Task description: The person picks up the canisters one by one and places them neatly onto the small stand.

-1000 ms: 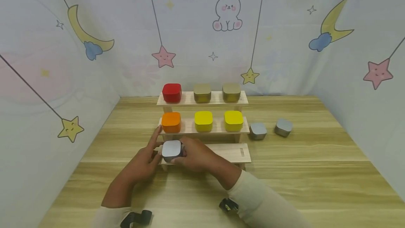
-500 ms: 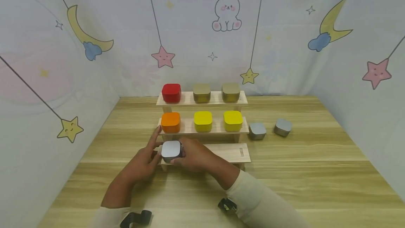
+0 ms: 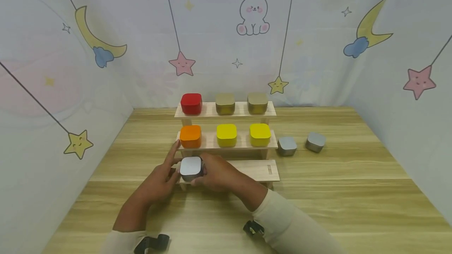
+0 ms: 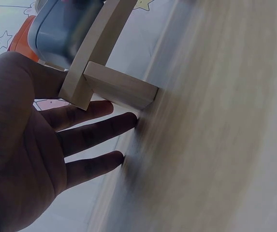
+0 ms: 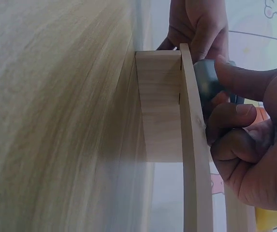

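Note:
A grey rounded-square block (image 3: 191, 166) sits at the left end of the lowest tier of a wooden step shelf (image 3: 248, 171). My right hand (image 3: 219, 173) grips this block from its right side, thumb in front; in the right wrist view the other fingers are curled. At the shelf's left end is my left hand (image 3: 160, 181), and in the left wrist view its fingers (image 4: 97, 133) are extended beside the support leg (image 4: 121, 86). The left thumb lies against the board's end, close to the block. Whether it touches the block cannot be told.
On the middle tier stand an orange block (image 3: 190, 136) and yellow blocks (image 3: 226, 135) (image 3: 260, 135). The top tier holds a red block (image 3: 191, 104) and olive-tan blocks (image 3: 225, 104) (image 3: 257, 103). Right of the shelf, grey blocks (image 3: 287, 146) (image 3: 316, 142) lie on the wooden table (image 3: 353, 207).

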Demonstrator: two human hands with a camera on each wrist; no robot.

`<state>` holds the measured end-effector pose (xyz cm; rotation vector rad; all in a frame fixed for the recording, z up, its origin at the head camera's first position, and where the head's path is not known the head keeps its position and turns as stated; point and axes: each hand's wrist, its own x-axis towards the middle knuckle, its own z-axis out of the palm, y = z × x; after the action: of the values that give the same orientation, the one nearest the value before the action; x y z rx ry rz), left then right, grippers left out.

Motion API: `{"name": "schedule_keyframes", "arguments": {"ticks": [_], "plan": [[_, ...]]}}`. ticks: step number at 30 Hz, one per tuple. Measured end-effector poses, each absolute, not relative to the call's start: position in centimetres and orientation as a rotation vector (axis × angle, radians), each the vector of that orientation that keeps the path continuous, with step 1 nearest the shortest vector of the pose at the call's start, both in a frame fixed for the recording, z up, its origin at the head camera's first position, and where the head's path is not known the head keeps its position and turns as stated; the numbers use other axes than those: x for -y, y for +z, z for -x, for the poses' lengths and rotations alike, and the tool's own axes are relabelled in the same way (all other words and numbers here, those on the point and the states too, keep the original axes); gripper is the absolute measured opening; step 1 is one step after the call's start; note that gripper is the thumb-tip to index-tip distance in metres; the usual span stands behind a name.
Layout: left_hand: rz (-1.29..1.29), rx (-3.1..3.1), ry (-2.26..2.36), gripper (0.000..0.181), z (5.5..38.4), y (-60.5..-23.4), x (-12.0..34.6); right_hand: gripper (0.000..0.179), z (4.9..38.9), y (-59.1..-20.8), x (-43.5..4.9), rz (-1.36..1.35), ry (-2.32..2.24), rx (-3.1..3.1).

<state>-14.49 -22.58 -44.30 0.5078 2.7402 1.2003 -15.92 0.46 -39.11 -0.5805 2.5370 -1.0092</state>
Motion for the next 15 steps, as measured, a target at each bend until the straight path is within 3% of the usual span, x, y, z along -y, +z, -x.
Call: {"name": "schedule_keyframes", "arguments": {"ticks": [3, 10, 15], "plan": [[-0.506, -2.745, 1.191, 0.100, 14.6, -44.3, 22.6, 0.074, 15.8, -39.1, -0.6, 0.587, -1.015, -2.553], [-0.498, -2.751, 1.183, 0.099, 14.6, -44.3, 22.6, 0.061, 15.2, -39.7, -1.6, 0.544, -1.011, -2.582], [-0.484, -2.749, 1.173, 0.099, 14.6, -44.3, 22.5, 0.062, 14.5, -39.9, -3.1, 0.543, -1.023, -2.566]]}}
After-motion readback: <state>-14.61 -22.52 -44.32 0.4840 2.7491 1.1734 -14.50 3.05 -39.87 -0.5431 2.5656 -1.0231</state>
